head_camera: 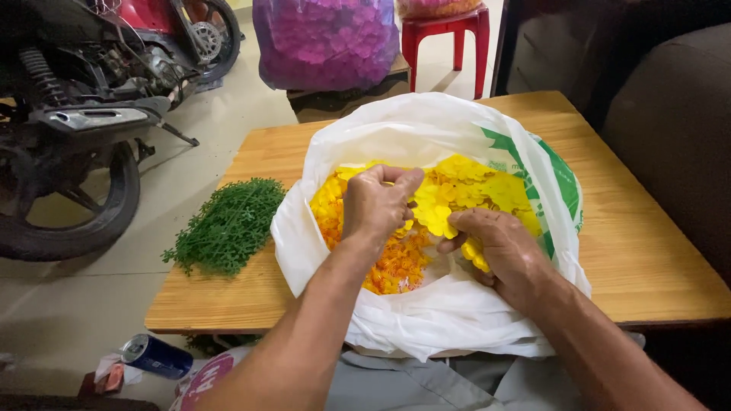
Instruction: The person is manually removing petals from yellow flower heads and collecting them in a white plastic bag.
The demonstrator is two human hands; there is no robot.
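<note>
The left hand's (378,204) fingers (396,183) curled out of sight among the yellow flowers (464,190), so their grip could not be judged. The white bag (426,320) hid the counter's (632,251) near edge. The motorcycle (76,114) and purple sack (324,38) ran off the frame.

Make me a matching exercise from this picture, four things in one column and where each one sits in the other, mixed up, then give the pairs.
Things:
1. yellow artificial flower petals
2. pile of green plastic sprigs
3. blue drink can
4. red plastic stool

Places:
A. lying on the floor below the table's near left corner
B. standing on the floor beyond the table
C. inside the open white plastic bag
D. on the left end of the wooden table

Pairs: 1-C, 2-D, 3-A, 4-B
</note>
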